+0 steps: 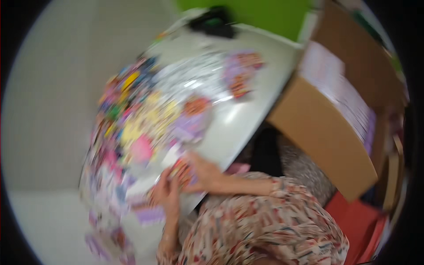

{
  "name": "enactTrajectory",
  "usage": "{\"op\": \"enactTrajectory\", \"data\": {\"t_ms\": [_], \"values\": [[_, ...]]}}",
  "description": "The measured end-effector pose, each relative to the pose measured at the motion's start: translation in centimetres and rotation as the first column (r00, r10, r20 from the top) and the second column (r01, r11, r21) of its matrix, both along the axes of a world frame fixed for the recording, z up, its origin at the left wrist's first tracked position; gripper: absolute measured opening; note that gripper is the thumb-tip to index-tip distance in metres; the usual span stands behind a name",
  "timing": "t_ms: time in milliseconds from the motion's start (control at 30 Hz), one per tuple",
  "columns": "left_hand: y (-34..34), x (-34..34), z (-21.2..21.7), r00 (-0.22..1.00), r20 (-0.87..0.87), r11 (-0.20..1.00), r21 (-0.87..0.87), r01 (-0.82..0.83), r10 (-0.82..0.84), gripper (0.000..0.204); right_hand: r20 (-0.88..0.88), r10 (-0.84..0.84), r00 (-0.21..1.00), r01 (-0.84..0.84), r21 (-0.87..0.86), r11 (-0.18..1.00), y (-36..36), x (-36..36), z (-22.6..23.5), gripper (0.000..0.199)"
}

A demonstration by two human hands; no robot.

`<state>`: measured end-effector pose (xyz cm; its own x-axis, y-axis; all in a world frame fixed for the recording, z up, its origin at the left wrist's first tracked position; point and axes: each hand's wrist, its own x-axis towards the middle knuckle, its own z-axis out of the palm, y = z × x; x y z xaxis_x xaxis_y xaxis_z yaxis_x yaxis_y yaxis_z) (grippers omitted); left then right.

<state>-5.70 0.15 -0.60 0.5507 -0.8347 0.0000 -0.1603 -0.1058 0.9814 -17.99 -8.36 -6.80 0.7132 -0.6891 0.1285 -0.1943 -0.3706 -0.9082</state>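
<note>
Being grasped by both the left hand point(168, 191) and the right hand point(202, 171), a purple-and-orange packet point(182, 172) is held above the white table's point(240, 115) near edge, its details blurred. The way across the table's middle is cluttered by yellow pieces point(152, 112), a pink item point(141, 149) and a purple pack point(191, 127). Clear wrappers point(194, 81) are spread farther along the table, its far end is occupied by a dark object point(213, 23), and its right side is flanked by a cardboard box point(324, 139).
</note>
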Motion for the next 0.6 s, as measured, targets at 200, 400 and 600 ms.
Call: {"op": "enactTrajectory", "data": {"t_ms": [200,400,600], "values": [[0.9,0.0,0.5,0.992,-0.122,0.998,-0.056,-0.043,0.036,0.06,0.022,0.054,0.998,-0.057,0.143,0.988,-0.2,0.8,2.0,0.095],[-0.3,-2.2,2.4,0.999,-0.03,0.991,0.136,-0.01,0.015,0.053,0.191,0.091,0.977,-0.143,0.28,0.949,-1.4,-1.1,2.7,0.086],[0.4,-0.7,2.9,0.988,0.049,0.938,0.322,0.126,-0.15,0.029,0.195,0.217,0.957,-0.265,0.274,0.924,-2.7,-1.5,1.6,0.07]]}}
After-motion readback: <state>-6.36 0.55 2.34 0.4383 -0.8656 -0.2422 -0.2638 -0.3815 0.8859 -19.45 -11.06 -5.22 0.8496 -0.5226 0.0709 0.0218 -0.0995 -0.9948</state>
